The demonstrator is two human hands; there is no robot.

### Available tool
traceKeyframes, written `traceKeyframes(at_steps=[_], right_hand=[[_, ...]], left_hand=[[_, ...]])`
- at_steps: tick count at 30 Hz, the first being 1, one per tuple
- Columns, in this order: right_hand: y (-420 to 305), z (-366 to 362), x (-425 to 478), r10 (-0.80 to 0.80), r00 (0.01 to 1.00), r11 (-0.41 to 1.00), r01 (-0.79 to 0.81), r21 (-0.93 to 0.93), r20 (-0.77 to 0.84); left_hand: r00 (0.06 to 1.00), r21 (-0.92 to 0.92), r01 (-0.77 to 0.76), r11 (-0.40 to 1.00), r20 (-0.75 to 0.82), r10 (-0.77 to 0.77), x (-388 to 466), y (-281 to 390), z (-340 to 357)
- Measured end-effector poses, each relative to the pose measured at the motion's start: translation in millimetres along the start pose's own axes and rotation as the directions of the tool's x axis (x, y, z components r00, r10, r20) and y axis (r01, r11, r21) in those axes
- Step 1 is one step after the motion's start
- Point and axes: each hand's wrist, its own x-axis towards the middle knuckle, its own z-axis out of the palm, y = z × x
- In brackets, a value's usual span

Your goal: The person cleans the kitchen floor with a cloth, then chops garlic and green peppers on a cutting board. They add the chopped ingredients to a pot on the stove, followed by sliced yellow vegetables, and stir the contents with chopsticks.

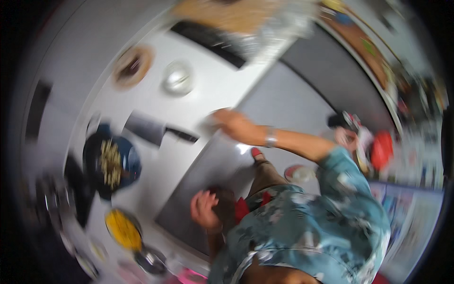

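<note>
My right hand, with a metal-banded watch at the wrist, reaches over the front edge of the white countertop. Its fingers are around a grey, round dish, strongly blurred. Left of it a cleaver lies flat, its black handle pointing towards that hand. My left hand hangs in front of the counter, fingers loosely apart and holding nothing. A dark blue bowl farther back on the counter contains pale cut strips. Yellow pieces fill another dish at the lower left.
A glass bowl and a light-brown round dish with dark contents stand towards the back. A black tray-like object lies beside clear plastic wrapping. A metal bowl and a pink item are lower left. Red bag at right.
</note>
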Motion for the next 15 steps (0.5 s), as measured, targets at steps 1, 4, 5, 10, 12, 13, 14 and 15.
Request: traceKeyframes(at_steps=[1, 4, 5, 10, 12, 13, 14, 15], right_hand=[[7.9, 1.7, -12.0, 0.158, 0.984, 0.987, -0.156, 0.031, -0.078], [21.7, 19.9, -26.2, 0.08, 0.985, 0.993, -0.066, 0.094, -0.151], [17.8, 25.3, -12.8, 0.099, 0.988, 0.985, -0.081, 0.151, -0.116], [-6.3, 87.1, 75.5, 0.035, 0.995, 0.994, -0.025, 0.11, -0.094], [23.9, 164.7, 102.1, 0.179, 0.973, 0.983, -0.181, -0.005, -0.144], [40.0, 199.4, 117.9, 0.28, 0.922, 0.96, -0.266, 0.087, -0.267], [28.2, 202.0, 119.8, 0.059, 0.998, 0.934, -0.059, -0.353, -0.011], [7.2, 170.4, 119.9, 0.012, 0.993, 0.999, -0.008, -0.037, 0.118]], left_hand=[[0.904, -0.395, 0.359, 0.846, -0.079, -0.42, 15.8, 17.6, 21.7], [0.923, -0.433, 0.291, 0.853, -0.108, -0.37, 33.4, 31.7, 65.1], [0.958, -0.414, 0.216, 0.884, -0.084, -0.273, 36.7, 42.4, 76.0], [0.929, -0.358, 0.231, 0.905, -0.194, -0.314, 15.5, 58.1, 111.2], [0.944, -0.272, 0.219, 0.937, -0.185, -0.275, 7.6, 59.7, 117.3], [0.97, -0.16, 0.181, 0.97, -0.134, -0.203, 7.9, 57.4, 123.0], [0.893, -0.268, 0.315, 0.91, -0.239, -0.38, 4.0, 60.1, 126.6], [0.878, -0.27, 0.284, 0.92, -0.312, -0.363, -2.0, 53.6, 123.9]])
